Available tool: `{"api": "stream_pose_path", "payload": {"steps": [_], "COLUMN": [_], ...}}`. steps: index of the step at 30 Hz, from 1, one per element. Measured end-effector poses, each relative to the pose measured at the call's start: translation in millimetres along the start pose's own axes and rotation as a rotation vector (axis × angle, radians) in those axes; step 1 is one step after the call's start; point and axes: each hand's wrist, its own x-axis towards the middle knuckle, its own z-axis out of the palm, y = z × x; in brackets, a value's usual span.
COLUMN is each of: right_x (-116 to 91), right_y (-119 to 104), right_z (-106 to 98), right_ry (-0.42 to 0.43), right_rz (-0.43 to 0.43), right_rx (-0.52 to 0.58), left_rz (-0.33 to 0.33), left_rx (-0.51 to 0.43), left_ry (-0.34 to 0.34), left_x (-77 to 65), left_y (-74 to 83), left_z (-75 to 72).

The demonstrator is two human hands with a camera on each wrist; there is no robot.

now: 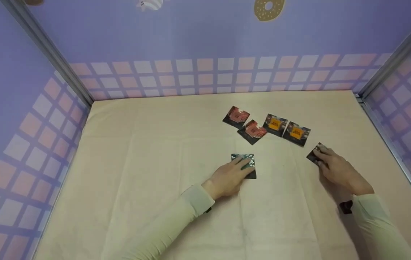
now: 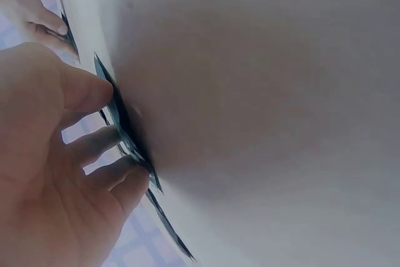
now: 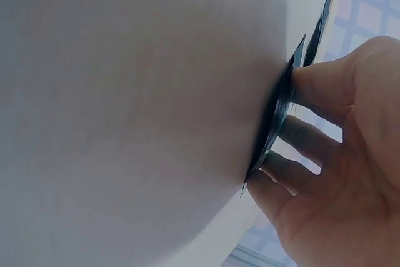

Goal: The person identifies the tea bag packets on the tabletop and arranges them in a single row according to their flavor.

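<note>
My left hand [image 1: 229,177] lies over a small flat square sachet [image 1: 251,174], dark with a teal and white pattern, near the middle of the table. In the left wrist view, thumb and fingertips grip this thin dark sachet [image 2: 128,130] close over the cloth. To the right, my right hand [image 1: 341,171] holds another dark square sachet [image 1: 313,156]. Its thumb and fingers grip opposite parts of that sachet [image 3: 272,120] in the right wrist view, with a shadow on the cloth beside it. The fingers partly hide both printed faces.
Beyond the hands lie two red-and-black sachets, one farther back [image 1: 236,116] and one nearer [image 1: 253,131]. Right of them are two with orange labels, a left one [image 1: 275,124] and a right one [image 1: 296,133]. A pale cloth [image 1: 147,159] covers the table, with checked walls [image 1: 205,72] around it.
</note>
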Motion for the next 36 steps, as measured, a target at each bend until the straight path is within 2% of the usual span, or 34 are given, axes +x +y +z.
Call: {"api": "stream_pose_path", "payload": {"steps": [8,15,22,28,36], "right_x": [2,3,3,1,1], "right_y": [2,0,-2,0,3], "right_z": [0,3,1,1,2], "right_ry": [0.011,0.004,-0.005,0.009,-0.002], "right_rz": [-0.024,-0.026,-0.026,-0.039,-0.015], "right_rx": [-0.003,-0.016,-0.029,-0.025,-0.027], "left_rz": [-0.044,-0.082,-0.116,-0.14,-0.265], "left_rx": [0.008,-0.034,-0.055,-0.064,-0.174], "left_ry": [0.006,0.018,0.1,0.178,0.234], "left_x": [-27.5,-68.1,-116.0,-147.4,-179.6], "left_y": [-15.9,-39.9,-66.0,-86.6,-108.4], "left_z": [3.2,6.3,10.3,12.1,12.3]}}
